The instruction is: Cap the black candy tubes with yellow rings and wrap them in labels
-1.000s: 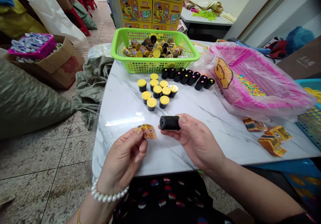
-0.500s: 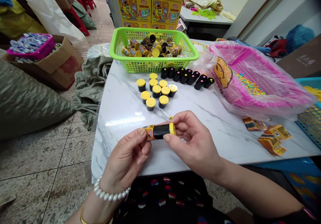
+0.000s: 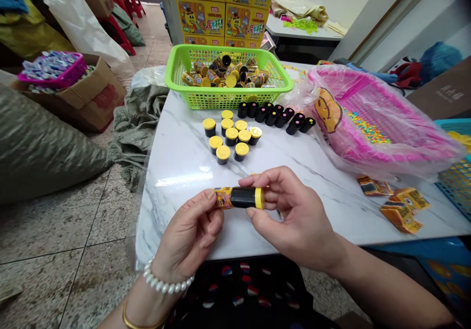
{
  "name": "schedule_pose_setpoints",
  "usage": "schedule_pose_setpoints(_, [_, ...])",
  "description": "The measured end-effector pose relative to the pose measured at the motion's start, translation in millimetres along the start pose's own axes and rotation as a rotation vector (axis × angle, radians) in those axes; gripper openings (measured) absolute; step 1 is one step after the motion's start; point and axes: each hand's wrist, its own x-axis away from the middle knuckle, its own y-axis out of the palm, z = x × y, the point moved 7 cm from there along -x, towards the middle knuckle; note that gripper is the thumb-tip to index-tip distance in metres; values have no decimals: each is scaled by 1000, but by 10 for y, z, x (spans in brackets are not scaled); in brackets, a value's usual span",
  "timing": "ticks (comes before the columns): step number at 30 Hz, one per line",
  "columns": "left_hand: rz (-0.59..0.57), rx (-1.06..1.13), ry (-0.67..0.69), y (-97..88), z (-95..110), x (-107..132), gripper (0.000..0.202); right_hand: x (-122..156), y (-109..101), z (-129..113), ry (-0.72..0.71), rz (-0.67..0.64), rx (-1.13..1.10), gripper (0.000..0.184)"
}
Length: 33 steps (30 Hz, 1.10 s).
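My right hand point(image 3: 290, 213) pinches a small black canister with a yellow cap point(image 3: 246, 198), held sideways over the near edge of the white marble table point(image 3: 176, 162). My left hand point(image 3: 191, 231) pinches a yellow printed label sleeve point(image 3: 222, 198) that sits over the canister's left end. Several capped black canisters point(image 3: 231, 137) stand in a cluster beyond my hands. A row of uncapped black canisters point(image 3: 275, 114) lies behind them.
A green basket point(image 3: 176, 76) of finished canisters stands at the table's far side. A pink basket point(image 3: 390, 137) lined with plastic and holding small candies sits at right. Loose label sleeves point(image 3: 399, 204) lie on the right of the table. Sacks and cardboard boxes fill the floor at left.
My right hand turned the canister so its yellow cap points right. The label sleeve in my left hand went onto the canister's open end and slid further on.
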Motion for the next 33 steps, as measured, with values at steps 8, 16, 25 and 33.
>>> schedule_pose_setpoints(8, [21,28,2,35,3,21,17,14,-2,-58,-99,2,201,30])
schedule_pose_setpoints(16, [156,-185,132,-49,81,102,25,-5,22,-109,-328,-7,302,31])
schedule_pose_setpoints(25, [98,-614,566,148,426,265,62,35,-86,-23,-269,-87,84,33])
schedule_pose_setpoints(33, [-55,-745,365,240,305,149,30,67,-123,-154,-512,-117,283,35])
